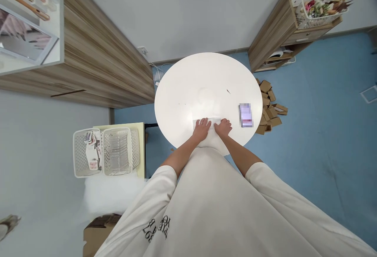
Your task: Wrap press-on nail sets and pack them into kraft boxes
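Note:
A thin white sheet (213,142), cloth or paper, lies at the near edge of the round white table (203,72). Its far part looks greyish and folded over. My left hand (202,129) rests on the sheet's left side, fingers spread over its far edge, a ring on one finger. On the right side, my right hand (223,127) has its fingers curled over the sheet and its thumb pointing left. The two thumbs are close together but apart. What lies under the palms is hidden. To the right of my right hand is a phone (246,115), its screen blurred.
Small cardboard boxes (269,111) lie on the blue floor right of the table. White baskets (118,151) stand on a side table at left. Wooden cabinets (106,48) stand at left and right (272,29). A small dark scrap (228,91) lies on the tabletop.

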A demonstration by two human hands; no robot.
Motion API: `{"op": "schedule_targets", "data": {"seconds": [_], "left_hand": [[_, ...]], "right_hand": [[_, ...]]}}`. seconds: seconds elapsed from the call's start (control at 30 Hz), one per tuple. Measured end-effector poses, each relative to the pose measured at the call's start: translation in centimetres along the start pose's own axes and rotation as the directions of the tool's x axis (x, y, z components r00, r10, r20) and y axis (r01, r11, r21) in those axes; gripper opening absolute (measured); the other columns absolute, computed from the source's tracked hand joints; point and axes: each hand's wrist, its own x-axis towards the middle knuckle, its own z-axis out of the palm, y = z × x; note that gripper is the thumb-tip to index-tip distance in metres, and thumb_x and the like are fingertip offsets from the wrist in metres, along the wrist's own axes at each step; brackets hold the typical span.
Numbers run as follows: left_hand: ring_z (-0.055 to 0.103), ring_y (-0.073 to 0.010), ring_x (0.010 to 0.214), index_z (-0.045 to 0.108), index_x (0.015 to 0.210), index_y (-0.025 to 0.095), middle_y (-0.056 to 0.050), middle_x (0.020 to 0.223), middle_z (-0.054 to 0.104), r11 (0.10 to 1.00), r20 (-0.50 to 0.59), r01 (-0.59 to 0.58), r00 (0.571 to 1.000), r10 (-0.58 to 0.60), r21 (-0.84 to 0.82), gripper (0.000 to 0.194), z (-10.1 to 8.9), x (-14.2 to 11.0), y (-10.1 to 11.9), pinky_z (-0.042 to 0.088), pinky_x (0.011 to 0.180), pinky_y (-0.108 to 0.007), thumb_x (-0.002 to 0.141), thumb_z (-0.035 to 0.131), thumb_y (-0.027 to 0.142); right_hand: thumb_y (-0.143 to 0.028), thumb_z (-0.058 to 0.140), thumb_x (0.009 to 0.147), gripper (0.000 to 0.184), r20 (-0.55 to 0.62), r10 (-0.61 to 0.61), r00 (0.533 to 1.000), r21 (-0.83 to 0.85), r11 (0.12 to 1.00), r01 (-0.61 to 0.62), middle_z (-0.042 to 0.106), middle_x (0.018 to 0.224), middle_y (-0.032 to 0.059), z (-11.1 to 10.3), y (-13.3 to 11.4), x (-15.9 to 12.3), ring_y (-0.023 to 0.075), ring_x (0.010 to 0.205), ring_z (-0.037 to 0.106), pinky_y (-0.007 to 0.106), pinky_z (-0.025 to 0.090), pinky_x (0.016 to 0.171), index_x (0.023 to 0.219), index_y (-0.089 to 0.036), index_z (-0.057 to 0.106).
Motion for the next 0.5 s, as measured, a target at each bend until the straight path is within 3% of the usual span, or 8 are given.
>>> {"op": "schedule_targets", "data": {"seconds": [0.13, 0.27, 0.4, 0.5], "left_hand": [[0.034, -0.0308, 0.145, 0.035, 0.153, 0.018, -0.017, 0.154, 0.040, 0.998, 0.058, -0.044, 0.997, 0.042, 0.036, 0.069, 0.1, -0.7, 0.1, 0.016, 0.120, -0.053, 0.085, 0.045, 0.011], [0.034, -0.0316, 0.143, 0.033, 0.154, 0.019, -0.016, 0.154, 0.040, 0.998, 0.102, -0.040, 0.994, 0.035, 0.040, 0.071, 0.2, -0.8, 0.1, 0.019, 0.118, -0.052, 0.085, 0.049, 0.014], [0.037, -0.0292, 0.142, 0.030, 0.155, 0.022, -0.013, 0.153, 0.042, 1.000, 0.132, -0.020, 0.991, 0.018, 0.013, 0.074, -0.3, -0.4, -0.1, 0.025, 0.114, -0.048, 0.084, 0.048, 0.011], [0.041, -0.0275, 0.140, 0.024, 0.158, 0.020, -0.014, 0.151, 0.046, 0.999, 0.148, 0.007, 0.989, 0.001, -0.052, 0.078, -0.7, -0.1, -0.6, 0.029, 0.111, -0.044, 0.084, 0.045, 0.009]], "right_hand": [[-0.043, 0.054, 0.085, 0.038, 0.069, 0.069, 0.995, -0.024, 0.997, -0.067, 0.053, 0.125, 0.0245, 0.1, -0.5, 0.3, 0.0425, 0.125, 0.047, 0.061, 0.039, 0.098, 0.115, -0.019, 0.050], [-0.039, 0.052, 0.086, 0.037, 0.157, 0.067, 0.985, -0.016, 0.998, -0.065, 0.060, 0.119, 0.0222, -0.4, -0.6, 0.9, 0.0400, 0.116, 0.056, 0.059, 0.043, 0.093, 0.119, -0.021, 0.048], [-0.035, 0.052, 0.086, 0.037, 0.224, 0.083, 0.971, 0.077, 0.992, -0.103, 0.067, 0.102, 0.0136, -1.3, -0.3, 0.9, 0.0296, 0.091, 0.066, 0.043, 0.050, 0.079, 0.120, -0.023, 0.045], [-0.035, 0.052, 0.087, 0.026, 0.206, -0.032, 0.978, 0.141, 0.990, 0.002, 0.068, 0.091, 0.0070, -1.7, -0.5, 0.3, 0.0242, 0.081, 0.064, 0.034, 0.049, 0.070, 0.111, -0.025, 0.050]]}}
